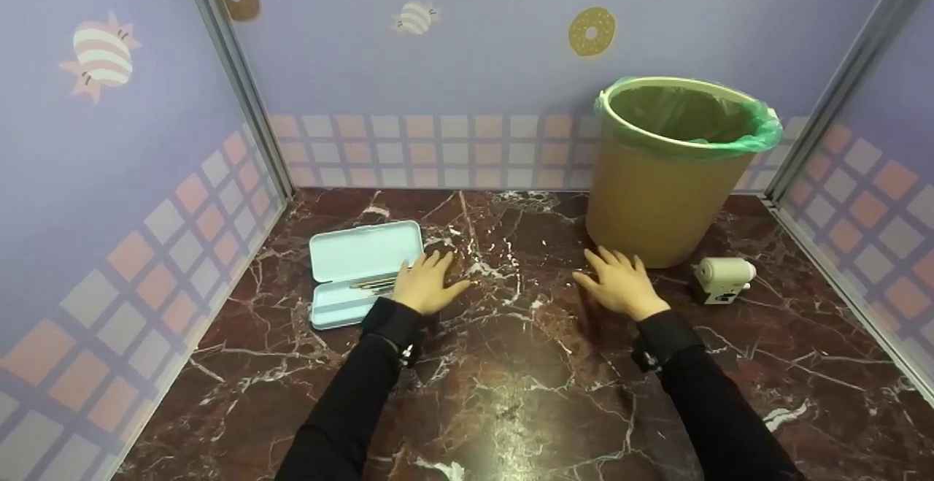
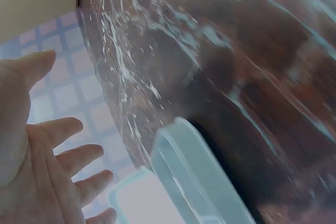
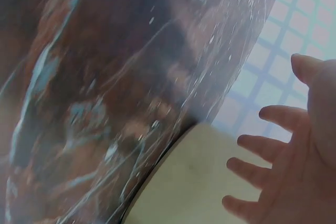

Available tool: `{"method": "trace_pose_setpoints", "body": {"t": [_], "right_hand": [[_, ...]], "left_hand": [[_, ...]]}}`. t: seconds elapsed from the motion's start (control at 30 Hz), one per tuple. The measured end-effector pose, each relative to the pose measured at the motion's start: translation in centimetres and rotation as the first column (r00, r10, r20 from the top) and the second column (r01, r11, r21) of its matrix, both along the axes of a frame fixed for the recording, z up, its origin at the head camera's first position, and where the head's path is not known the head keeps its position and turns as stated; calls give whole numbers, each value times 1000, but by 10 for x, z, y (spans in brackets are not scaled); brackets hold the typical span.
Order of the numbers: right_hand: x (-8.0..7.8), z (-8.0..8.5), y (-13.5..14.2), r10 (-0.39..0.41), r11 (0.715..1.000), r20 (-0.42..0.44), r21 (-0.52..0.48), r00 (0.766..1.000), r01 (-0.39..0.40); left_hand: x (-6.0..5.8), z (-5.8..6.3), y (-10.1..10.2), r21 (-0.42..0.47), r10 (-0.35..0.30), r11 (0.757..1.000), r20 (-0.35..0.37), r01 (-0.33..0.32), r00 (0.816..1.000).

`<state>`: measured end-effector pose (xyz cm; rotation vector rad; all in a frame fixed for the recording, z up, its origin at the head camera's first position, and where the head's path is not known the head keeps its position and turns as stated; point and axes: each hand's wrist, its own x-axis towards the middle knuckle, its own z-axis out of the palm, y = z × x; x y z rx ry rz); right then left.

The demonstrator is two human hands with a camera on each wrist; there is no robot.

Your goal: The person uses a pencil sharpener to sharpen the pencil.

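My left hand (image 1: 425,284), fingers spread, is over the right side of a light blue pencil case (image 1: 365,251). The case lies open with its lid tipped back, and several thin pencils (image 1: 372,283) show inside, partly hidden by the hand. In the left wrist view that palm (image 2: 31,182) holds nothing, and the case's edge (image 2: 202,171) is beside the fingers. My right hand (image 1: 619,284) has its fingers extended just in front of a tan trash bin (image 1: 657,196). Its palm (image 3: 294,182) is bare in the right wrist view, near the bin's wall (image 3: 184,182).
A green liner (image 1: 762,134) hangs over the bin's rim. Right of the bin stands a small cream device (image 1: 724,278) with a dark print. Small pale bits (image 1: 503,247) lie scattered on the dark red marbled tabletop (image 1: 511,364). Patterned panels (image 1: 452,65) enclose the back and sides.
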<state>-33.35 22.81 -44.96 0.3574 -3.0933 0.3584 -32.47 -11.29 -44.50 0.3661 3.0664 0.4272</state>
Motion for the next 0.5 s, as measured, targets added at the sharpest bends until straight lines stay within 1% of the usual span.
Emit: {"method": "trace_pose_setpoints", "body": {"t": [0.17,0.27,0.33,0.5], "right_hand": [[-4,0,-30,76,997,-39,1,996,-76],[-7,0,-52,132,991,-70,2,989,-132],[-8,-1,-67,170,985,-88,-3,982,-171],[-10,-3,-107,266,962,-140,-17,954,-271]], "left_hand": [[6,-6,-25,11,10,1000,-2,-10,1000],[10,-9,-42,24,17,1000,-20,-17,1000],[13,-9,-54,31,26,999,-25,-25,999],[25,-11,-86,44,34,999,-61,-31,998]]}}
